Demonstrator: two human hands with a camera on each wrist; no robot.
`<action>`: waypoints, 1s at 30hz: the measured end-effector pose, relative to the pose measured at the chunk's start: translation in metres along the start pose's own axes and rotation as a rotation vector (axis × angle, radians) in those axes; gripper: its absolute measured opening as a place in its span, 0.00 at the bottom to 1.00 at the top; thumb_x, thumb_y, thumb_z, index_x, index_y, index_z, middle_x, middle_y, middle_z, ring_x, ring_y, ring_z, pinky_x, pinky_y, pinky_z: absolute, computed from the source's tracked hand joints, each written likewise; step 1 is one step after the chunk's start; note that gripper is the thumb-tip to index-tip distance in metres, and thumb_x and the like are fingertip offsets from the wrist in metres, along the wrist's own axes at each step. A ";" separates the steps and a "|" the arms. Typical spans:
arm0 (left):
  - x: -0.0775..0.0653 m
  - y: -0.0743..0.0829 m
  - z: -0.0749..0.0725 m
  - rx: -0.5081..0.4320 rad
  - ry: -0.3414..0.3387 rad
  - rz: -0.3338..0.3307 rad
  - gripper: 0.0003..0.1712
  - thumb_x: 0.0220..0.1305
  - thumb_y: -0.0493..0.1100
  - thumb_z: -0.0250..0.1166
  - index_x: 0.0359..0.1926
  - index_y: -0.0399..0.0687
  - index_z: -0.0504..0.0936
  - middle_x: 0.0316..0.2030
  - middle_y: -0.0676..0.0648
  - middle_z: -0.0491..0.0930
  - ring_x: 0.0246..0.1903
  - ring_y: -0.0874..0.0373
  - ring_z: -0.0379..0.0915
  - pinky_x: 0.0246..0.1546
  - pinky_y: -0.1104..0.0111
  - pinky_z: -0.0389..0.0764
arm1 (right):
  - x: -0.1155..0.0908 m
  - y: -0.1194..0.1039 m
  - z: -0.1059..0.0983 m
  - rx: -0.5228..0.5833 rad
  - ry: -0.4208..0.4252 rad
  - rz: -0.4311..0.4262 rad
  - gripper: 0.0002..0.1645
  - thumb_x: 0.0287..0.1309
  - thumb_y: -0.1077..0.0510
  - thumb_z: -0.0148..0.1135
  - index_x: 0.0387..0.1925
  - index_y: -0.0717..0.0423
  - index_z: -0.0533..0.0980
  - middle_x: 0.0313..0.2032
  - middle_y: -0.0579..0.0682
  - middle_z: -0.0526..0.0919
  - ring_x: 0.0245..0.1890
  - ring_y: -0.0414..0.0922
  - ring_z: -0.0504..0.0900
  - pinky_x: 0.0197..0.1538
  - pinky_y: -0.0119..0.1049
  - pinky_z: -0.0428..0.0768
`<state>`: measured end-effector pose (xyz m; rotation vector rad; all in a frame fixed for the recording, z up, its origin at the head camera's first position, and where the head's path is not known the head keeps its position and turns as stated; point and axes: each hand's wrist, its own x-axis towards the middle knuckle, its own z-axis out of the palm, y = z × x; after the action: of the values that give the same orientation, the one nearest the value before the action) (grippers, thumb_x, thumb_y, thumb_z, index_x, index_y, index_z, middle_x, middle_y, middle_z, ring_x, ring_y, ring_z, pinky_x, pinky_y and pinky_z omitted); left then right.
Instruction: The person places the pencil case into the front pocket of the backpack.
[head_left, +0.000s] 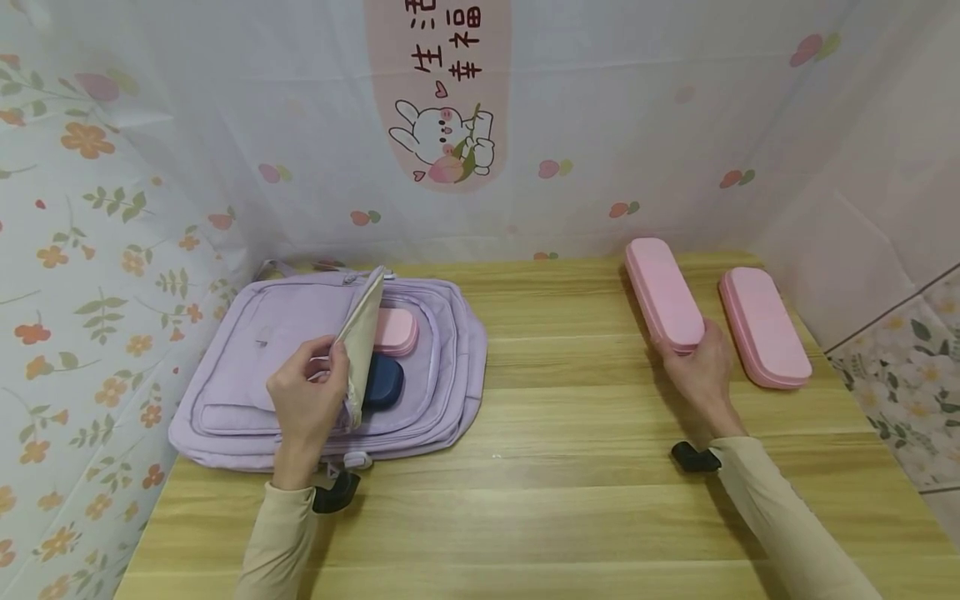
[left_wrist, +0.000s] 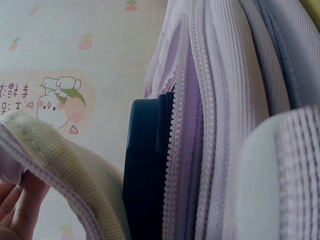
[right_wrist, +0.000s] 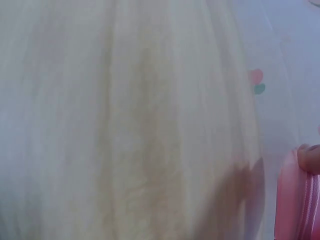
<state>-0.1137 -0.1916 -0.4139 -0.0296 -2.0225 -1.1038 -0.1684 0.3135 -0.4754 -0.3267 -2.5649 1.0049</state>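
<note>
A lavender backpack (head_left: 240, 350) lies flat on the left of the table, its front pocket unzipped. With thumb and fingers, my left hand (head_left: 306, 404) pinches the edge of the pocket flap (head_left: 363, 346), lifting it to show a cream lining. Inside the pocket are a pink case (head_left: 396, 330) and a dark blue case (head_left: 384, 382), both partly hidden by the flap. At the right, my right hand (head_left: 703, 375) grips the near end of a pink zippered pencil case (head_left: 663, 287). In the right wrist view, a thumb lies against the pencil case (right_wrist: 290, 200).
Another pink pencil case (head_left: 765, 329) lies to the right of my right hand. The wooden table (head_left: 555, 467) spans between the backpack and the cases. A printed white cloth (head_left: 585, 108) hangs along the back, and a floral cloth (head_left: 97, 275) covers the left side.
</note>
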 end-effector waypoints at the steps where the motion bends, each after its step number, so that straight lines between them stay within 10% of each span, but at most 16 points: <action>1: 0.000 0.001 0.000 -0.004 0.000 0.000 0.06 0.59 0.33 0.68 0.37 0.34 0.89 0.26 0.37 0.87 0.23 0.81 0.73 0.27 0.91 0.73 | 0.000 -0.002 0.000 0.004 -0.007 -0.002 0.44 0.55 0.53 0.72 0.65 0.74 0.65 0.56 0.75 0.74 0.57 0.69 0.73 0.62 0.63 0.70; 30: 0.001 0.000 -0.001 -0.008 0.002 0.011 0.06 0.59 0.33 0.68 0.36 0.34 0.89 0.22 0.38 0.85 0.23 0.81 0.73 0.27 0.91 0.74 | -0.022 -0.073 0.018 0.098 -0.113 -0.281 0.43 0.47 0.58 0.78 0.61 0.75 0.70 0.54 0.73 0.79 0.53 0.66 0.79 0.56 0.60 0.77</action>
<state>-0.1136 -0.1921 -0.4131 -0.0438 -2.0142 -1.1047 -0.1613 0.2428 -0.4430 0.1176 -2.5552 1.0631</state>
